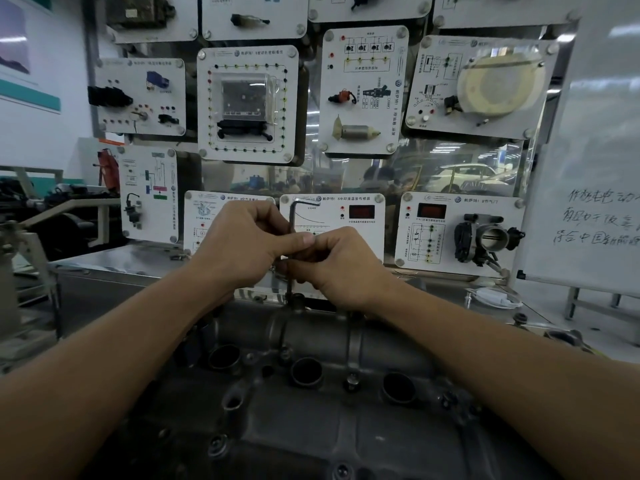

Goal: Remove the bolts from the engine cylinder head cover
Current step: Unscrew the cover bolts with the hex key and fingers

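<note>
A dark grey cylinder head cover fills the lower middle of the head view, with three round plug wells along it. An L-shaped hex key stands upright, its lower end set in a bolt at the cover's far edge. My left hand pinches the key's shaft from the left. My right hand grips the shaft from the right, just below the left thumb. Another bolt sits between two wells. Further bolt heads show near the front edge.
Behind the cover stands a display wall of white sensor training panels, one with a throttle body. A whiteboard with handwriting stands at the right. A metal bench runs behind the engine, and machinery sits far left.
</note>
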Tool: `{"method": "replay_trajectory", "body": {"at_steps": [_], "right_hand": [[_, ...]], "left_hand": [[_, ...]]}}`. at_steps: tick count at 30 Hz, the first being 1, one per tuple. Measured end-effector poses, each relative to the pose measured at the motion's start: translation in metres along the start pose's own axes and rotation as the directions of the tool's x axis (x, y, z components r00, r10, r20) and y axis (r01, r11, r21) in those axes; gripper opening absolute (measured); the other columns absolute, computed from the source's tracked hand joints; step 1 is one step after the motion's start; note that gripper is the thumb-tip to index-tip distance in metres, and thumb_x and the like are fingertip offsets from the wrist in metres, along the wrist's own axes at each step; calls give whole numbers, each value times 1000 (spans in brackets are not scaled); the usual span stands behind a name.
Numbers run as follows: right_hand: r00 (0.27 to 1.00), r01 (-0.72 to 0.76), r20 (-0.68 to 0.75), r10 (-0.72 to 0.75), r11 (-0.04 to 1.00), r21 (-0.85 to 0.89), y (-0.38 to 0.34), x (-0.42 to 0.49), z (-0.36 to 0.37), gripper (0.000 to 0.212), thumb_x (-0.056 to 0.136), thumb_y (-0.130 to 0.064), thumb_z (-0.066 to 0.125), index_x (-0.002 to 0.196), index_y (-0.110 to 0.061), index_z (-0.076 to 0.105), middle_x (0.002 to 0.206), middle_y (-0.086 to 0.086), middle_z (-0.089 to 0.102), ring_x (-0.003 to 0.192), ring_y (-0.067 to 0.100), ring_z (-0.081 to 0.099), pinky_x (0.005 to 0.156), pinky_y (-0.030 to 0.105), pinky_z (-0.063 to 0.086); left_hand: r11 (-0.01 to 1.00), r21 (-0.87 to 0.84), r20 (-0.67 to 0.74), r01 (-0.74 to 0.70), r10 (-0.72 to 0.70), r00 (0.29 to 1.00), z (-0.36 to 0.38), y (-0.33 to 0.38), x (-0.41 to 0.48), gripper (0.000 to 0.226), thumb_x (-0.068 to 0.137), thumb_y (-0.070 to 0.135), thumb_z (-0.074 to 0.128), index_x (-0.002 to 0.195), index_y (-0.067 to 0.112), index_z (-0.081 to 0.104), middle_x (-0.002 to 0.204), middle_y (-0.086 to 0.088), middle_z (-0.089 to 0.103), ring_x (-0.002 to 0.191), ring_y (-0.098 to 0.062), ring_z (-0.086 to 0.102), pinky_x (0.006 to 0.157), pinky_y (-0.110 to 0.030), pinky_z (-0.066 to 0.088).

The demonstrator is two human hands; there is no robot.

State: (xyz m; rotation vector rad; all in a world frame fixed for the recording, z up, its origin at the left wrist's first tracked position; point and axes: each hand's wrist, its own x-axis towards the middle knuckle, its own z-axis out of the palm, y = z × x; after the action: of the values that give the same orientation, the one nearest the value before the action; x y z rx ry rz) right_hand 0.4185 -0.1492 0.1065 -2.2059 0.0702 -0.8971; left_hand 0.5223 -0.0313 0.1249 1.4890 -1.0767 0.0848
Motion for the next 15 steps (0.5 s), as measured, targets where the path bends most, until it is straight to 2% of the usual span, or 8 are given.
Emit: {"method": "replay_trajectory", "body": {"at_steps": [3, 5, 6, 8, 11, 13, 15], "right_hand": [[998, 5, 58, 0, 995, -103, -1, 0, -4, 19, 92, -15, 69, 86, 2, 75, 63, 3, 64, 48, 0, 49, 52, 15, 40], [996, 6, 88, 6, 991, -136, -2, 0, -6, 24, 96, -17, 64, 85, 2, 74, 66, 11, 67, 51, 4, 50, 53, 17, 40], [995, 7, 102, 8, 989, -150, -3, 0, -7, 26, 97, -18, 62, 85, 2, 74, 65, 8, 66, 51, 3, 49, 53, 16, 39], [993, -3, 116, 23, 985, -171, -3, 1, -7, 28, 98, -18, 60, 83, 2, 72, 52, -9, 59, 45, -2, 48, 50, 10, 36], [993, -27, 107, 43, 990, -140, -4, 0, -5, 28, 98, -18, 61, 77, -2, 71, 42, -15, 52, 39, -1, 44, 47, 12, 34], [997, -17, 68, 25, 993, -117, -5, -3, -3, 26, 93, -20, 68, 73, -3, 73, 47, -9, 58, 42, -1, 43, 50, 15, 36], [1000, -10, 17, 12, 994, -106, -6, -4, 0, 25, 87, -24, 75, 76, -2, 76, 62, 13, 69, 52, 7, 48, 55, 25, 40]], "left_hand": [[996, -71, 95, 54, -47, 994, -7, 3, 2, 13, 69, 13, 85, 76, 15, 75, 73, -2, 76, 68, -10, 73, 57, -13, 53], [991, -93, 194, 91, -72, 978, -10, 4, 2, 18, 75, 5, 79, 91, 14, 77, 80, 1, 78, 76, -7, 74, 61, -10, 52], [995, -64, 221, 82, -66, 973, -11, 4, 2, 19, 80, 3, 76, 96, 14, 76, 81, 5, 78, 75, -2, 72, 60, -8, 50], [999, -4, 229, 44, -42, 972, -11, 4, 2, 17, 86, 4, 71, 96, 16, 77, 78, 10, 77, 68, 6, 68, 58, -5, 47], [1000, 13, 189, 26, -28, 981, -10, 3, 2, 11, 84, 10, 74, 89, 19, 79, 75, 10, 76, 66, 6, 67, 58, -6, 47], [999, 30, 154, 24, -28, 988, -9, 3, 2, 6, 80, 16, 79, 84, 21, 79, 76, 7, 77, 69, 1, 70, 59, -9, 50], [999, 34, 115, 24, -28, 993, -7, 2, 2, 4, 75, 19, 83, 77, 19, 78, 72, 3, 76, 66, -3, 71, 57, -12, 50]]}}
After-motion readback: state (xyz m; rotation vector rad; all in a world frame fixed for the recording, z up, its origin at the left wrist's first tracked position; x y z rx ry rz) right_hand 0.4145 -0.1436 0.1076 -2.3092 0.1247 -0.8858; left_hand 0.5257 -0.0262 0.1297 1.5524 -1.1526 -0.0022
